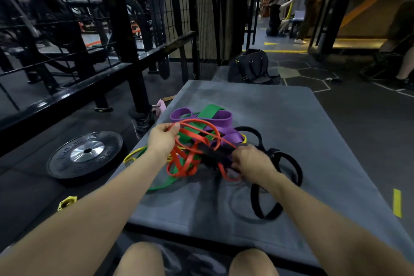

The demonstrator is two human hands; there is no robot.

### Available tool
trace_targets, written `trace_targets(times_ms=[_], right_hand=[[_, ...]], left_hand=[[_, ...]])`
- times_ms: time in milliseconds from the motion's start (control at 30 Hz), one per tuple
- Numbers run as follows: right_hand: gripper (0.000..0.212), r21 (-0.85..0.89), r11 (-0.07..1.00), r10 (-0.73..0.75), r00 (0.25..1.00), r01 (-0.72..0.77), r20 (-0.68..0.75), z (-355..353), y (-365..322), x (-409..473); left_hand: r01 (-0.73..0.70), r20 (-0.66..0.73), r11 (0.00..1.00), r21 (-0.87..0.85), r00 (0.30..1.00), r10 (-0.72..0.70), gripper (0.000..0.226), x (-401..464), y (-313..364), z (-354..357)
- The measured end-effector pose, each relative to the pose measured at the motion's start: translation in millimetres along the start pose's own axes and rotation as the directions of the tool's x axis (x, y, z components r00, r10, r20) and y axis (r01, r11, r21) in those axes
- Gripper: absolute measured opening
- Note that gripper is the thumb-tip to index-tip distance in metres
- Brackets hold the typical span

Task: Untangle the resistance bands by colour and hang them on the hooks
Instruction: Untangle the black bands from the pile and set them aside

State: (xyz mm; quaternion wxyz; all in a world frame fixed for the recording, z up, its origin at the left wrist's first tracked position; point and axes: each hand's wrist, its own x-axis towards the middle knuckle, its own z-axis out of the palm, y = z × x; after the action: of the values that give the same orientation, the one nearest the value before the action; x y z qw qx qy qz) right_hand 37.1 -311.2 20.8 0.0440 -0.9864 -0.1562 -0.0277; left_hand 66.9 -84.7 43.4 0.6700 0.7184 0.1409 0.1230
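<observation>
red, green, purple, yellow and black resistance bands (201, 141) lie knotted on the grey mat (291, 123); left hand (162, 139) pinches a red loop (190, 123), right hand (253, 163) grips a black strand (212, 152).

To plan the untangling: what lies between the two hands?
In the head view, tangled thin red rubber band loops span from left hand to right hand.

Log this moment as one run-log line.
stage: untangling | left hand: grips red band | right hand: in the pile, grip unclear | bands: tangled on grey mat | hung: none
</observation>
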Motion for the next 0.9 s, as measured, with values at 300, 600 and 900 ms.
trace_targets(times_ms=[300, 600, 900], right_hand=[[0.014, 0.478, 0.876, 0.153, 0.979, -0.07, -0.136, -57.1, 59.8, -4.1], [0.029, 0.974, 0.22, 0.275, 0.961, -0.056, -0.007, -82.3, 65.8, -19.2], [0.026, 0.86, 0.495, 0.371, 0.926, -0.129, -0.075, -81.2, 103.4, -41.9]], left_hand=[[-0.074, -0.004, 0.995, 0.072, 0.997, 0.074, 0.027, 10.8, 22.9, 2.1], [-0.114, 0.199, 0.917, 0.383, 0.979, 0.039, 0.017, -0.7, 6.1, 19.6], [-0.056, 0.002, 0.914, 0.403, 0.998, 0.06, 0.029, 7.9, 6.7, 27.5]])
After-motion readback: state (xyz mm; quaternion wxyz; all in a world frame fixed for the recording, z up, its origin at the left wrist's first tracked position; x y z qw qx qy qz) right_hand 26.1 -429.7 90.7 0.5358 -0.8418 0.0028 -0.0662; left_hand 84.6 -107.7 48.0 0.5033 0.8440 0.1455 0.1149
